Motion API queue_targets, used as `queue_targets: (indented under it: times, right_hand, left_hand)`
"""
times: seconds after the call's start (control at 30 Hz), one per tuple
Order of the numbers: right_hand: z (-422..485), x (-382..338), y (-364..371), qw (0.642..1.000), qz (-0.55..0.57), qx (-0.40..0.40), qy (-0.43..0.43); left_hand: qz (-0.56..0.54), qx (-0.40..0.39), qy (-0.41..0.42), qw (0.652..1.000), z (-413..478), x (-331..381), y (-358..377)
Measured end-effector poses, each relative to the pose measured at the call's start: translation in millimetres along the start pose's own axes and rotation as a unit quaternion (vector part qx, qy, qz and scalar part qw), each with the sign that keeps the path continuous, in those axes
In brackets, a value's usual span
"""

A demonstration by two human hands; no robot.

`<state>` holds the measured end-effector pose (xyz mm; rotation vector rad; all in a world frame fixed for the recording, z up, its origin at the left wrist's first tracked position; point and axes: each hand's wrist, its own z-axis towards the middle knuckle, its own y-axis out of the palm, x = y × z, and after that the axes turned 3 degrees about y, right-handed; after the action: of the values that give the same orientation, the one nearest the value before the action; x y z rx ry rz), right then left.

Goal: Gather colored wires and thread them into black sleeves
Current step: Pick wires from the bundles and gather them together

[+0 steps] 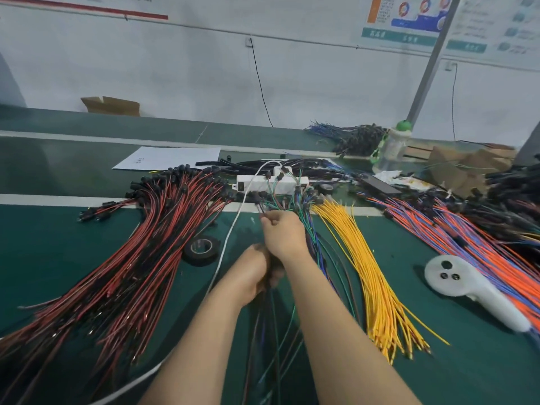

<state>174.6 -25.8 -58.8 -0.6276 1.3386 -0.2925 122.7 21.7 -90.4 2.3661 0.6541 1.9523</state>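
Two hands meet just in front of the white power strip on the green worktop. The left hand is curled round a thin bunch of mixed wires, green, blue and dark, which trails toward the viewer. The right hand, nearer the strip, pinches some of their far ends between thumb and fingertips. Left of the strip fan red-and-black wires. To its right lie yellow wires, then orange-and-blue wires. Black sleeves lie just behind the strip. A tape roll sits in front of the strip, left of the hands.
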Motion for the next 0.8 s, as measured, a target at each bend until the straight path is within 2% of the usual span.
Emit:
queue_targets:
  times: [0.07,0.17,0.23,0.3,0.37,0.47,0.57,0.7,0.8]
  right_hand:
    - [4,3,-16,1.000,-0.021,-0.003,-0.017]
    - [13,26,-53,0.994,-0.035,0.099,0.006]
    - [15,54,-78,0.973,-0.147,0.145,0.102]
    - [11,79,-92,0.940,-0.249,0.110,0.207]
    - [7,94,-93,0.931,-0.260,0.086,0.242]
    - [6,105,-87,0.936,-0.250,0.131,0.211]
    - [9,110,-87,0.937,-0.229,0.168,0.201]
    - [8,110,-87,0.941,-0.188,0.210,0.187]
    - [6,94,-93,0.950,-0.108,0.268,0.122]
  left_hand:
    - [-0.021,-0.006,-0.001,1.000,0,7,-2]
    - [-0.179,-0.074,0.032,0.981,-7,28,-10]
    - [-0.297,-0.131,0.077,0.943,-13,44,-13]
    - [-0.345,-0.148,0.108,0.920,-14,53,-12]
    - [-0.327,-0.112,0.112,0.932,-6,53,-4]
    - [-0.250,-0.044,0.081,0.964,7,40,16]
    - [-0.195,-0.030,0.054,0.979,16,15,28]
    - [-0.180,-0.029,0.016,0.983,24,-8,29]
    - [-0.217,-0.031,0.001,0.976,27,-10,28]
